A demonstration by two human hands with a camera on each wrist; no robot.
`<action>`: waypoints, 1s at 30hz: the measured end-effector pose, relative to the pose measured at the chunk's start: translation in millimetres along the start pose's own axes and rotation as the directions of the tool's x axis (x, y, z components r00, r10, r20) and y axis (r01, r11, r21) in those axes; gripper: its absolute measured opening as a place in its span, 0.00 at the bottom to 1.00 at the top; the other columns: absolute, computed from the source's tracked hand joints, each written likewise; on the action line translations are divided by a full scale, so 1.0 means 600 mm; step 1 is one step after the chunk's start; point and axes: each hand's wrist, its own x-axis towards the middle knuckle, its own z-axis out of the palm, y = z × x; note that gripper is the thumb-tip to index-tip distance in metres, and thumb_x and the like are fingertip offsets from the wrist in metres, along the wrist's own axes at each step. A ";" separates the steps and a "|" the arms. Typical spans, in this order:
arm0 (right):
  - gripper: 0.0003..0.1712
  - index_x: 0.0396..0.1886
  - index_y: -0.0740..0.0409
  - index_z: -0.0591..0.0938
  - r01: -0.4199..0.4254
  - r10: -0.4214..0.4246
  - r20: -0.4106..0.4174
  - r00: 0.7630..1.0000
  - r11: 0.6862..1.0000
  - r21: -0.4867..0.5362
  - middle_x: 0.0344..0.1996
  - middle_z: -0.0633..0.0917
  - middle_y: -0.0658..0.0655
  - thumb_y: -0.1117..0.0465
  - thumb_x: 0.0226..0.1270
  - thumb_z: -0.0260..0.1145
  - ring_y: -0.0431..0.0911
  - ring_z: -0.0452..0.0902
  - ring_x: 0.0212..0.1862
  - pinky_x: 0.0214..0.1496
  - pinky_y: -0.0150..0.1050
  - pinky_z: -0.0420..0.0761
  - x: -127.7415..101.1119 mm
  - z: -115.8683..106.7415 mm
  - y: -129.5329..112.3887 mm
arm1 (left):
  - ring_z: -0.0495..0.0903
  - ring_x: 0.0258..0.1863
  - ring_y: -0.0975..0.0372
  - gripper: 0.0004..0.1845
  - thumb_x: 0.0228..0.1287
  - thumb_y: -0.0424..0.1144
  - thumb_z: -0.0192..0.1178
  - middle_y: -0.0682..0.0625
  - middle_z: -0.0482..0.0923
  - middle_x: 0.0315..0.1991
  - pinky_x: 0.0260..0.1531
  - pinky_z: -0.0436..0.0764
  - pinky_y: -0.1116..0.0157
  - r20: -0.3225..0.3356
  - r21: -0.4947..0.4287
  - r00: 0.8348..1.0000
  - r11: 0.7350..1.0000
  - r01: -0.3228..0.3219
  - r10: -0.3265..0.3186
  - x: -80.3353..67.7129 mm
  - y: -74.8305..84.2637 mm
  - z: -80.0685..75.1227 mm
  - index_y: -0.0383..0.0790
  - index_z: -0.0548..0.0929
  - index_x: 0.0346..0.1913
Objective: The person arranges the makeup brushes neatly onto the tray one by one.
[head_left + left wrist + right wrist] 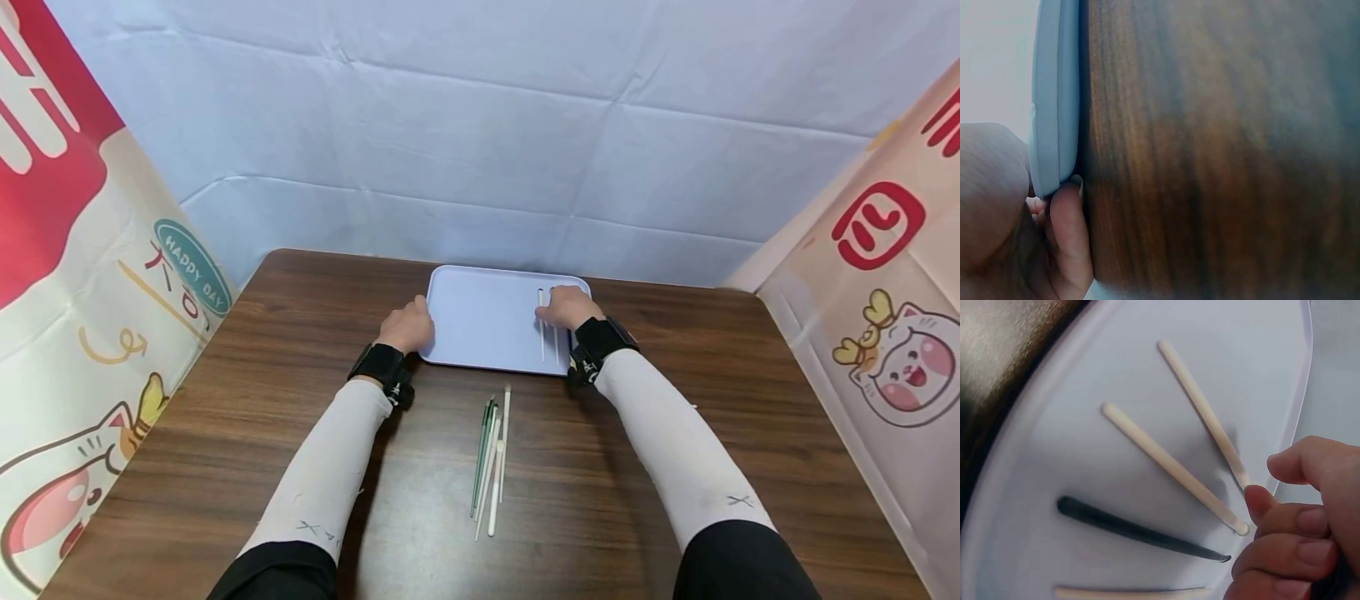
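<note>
A pale lavender rectangular tray [487,317] lies near the table's far edge. My left hand [407,325] grips its left edge; in the left wrist view a finger [1069,228] curls under the rim. Over the tray's right side is my right hand [567,307], its fingers bent and its thumb apart from the index finger. Close to those fingertips lie two pale round sticks, one upper [1200,409] and one lower [1172,465]. A dark green stick [1141,531] and another pale stick [1129,592] lie beside them in the tray.
In front of the tray, a loose bundle of pale sticks [501,471] and green sticks [482,458] lies on the brown wooden table [420,517]. A white cloth [465,125] hangs behind, with printed cloths [67,333] at the sides.
</note>
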 end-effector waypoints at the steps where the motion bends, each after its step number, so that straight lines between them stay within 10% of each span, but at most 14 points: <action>1: 0.29 0.61 0.72 0.76 0.001 -0.001 -0.002 1.000 1.000 0.003 0.45 0.80 0.65 0.51 0.73 0.58 0.55 0.75 0.44 0.49 0.47 0.75 -0.001 -0.001 0.000 | 0.77 0.43 0.44 0.20 0.80 0.40 0.38 0.37 0.76 0.51 0.47 0.77 0.49 0.000 -0.001 1.000 1.000 0.000 0.000 0.000 0.000 0.000 0.30 0.65 0.63; 30: 0.25 0.15 0.52 0.67 0.020 -0.020 -0.016 1.000 0.999 0.050 0.15 0.63 0.48 0.51 0.74 0.57 0.44 0.62 0.21 0.26 0.39 0.64 -0.064 -0.009 -0.019 | 0.76 0.43 0.46 0.20 0.80 0.40 0.39 0.38 0.75 0.52 0.47 0.76 0.50 0.023 -0.011 1.000 1.000 0.013 -0.013 -0.002 0.003 -0.003 0.30 0.64 0.65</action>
